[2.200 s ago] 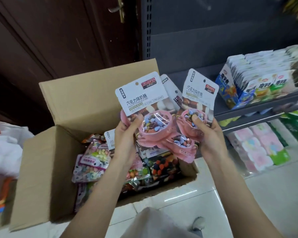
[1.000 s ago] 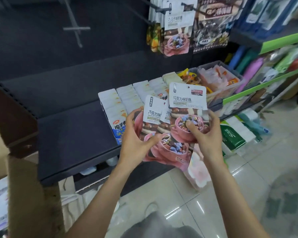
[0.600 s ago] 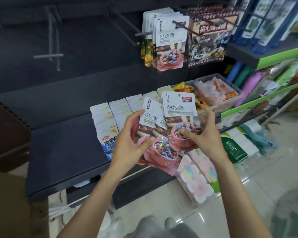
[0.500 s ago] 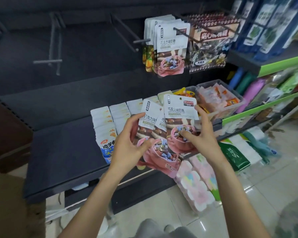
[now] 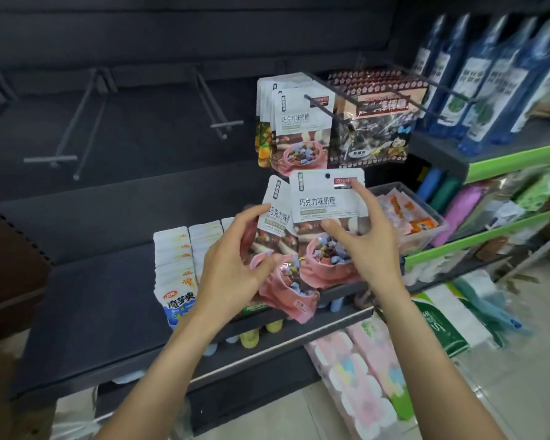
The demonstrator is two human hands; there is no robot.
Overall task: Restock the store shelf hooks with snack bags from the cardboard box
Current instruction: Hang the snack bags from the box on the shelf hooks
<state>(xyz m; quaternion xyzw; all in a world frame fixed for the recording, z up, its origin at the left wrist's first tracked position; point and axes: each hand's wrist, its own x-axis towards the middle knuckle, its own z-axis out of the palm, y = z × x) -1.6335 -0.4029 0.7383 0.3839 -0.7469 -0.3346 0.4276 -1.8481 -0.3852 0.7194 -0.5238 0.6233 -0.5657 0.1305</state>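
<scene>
My right hand (image 5: 367,239) pinches a white-and-pink candy bag (image 5: 326,211), thumb on its front and index finger up near its top corner. My left hand (image 5: 235,268) grips a small stack of the same bags (image 5: 277,249) just left of and behind it. Both are held in front of the dark shelf, directly below a hook (image 5: 324,109) that carries several matching hung bags (image 5: 299,134). The hole at the top of the front bag sits a little below those hung bags. The cardboard box is out of view.
Two bare hooks (image 5: 218,112) (image 5: 77,128) stick out of the dark back panel at left. Dark candy bags (image 5: 375,122) hang right of the loaded hook. White packets (image 5: 175,265) stand on the dark shelf (image 5: 86,306); a clear bin (image 5: 407,217) and blue bottles (image 5: 489,77) are at right.
I turned from the box to the shelf. Both hands lifted the bags toward the loaded hook, and my right hand has drawn one bag up out of the stack.
</scene>
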